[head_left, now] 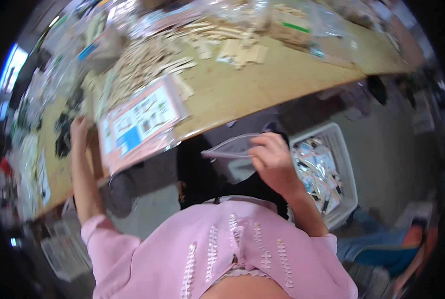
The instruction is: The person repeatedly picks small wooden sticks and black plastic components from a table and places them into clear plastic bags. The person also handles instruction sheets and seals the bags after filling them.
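Observation:
My right hand [271,157] pinches the edge of a clear zip bag [228,149] in front of the table's near edge. The bag's mouth gapes toward the left. My left hand [79,128] is over the table's left part, its fingers curled and partly blurred. Whether anything is in those fingers is hidden. Small black pieces [63,133] lie just left of that hand. To its right, a stack of flat plastic packets with printed sheets [141,119] rests at the table edge.
Flat wooden sticks [142,60] are heaped on the table [222,94], with shorter pale wood pieces [242,52] farther right. A white plastic basket [349,179] full of packed bags stands low at my right. Another person's arm [414,254] shows at the lower right.

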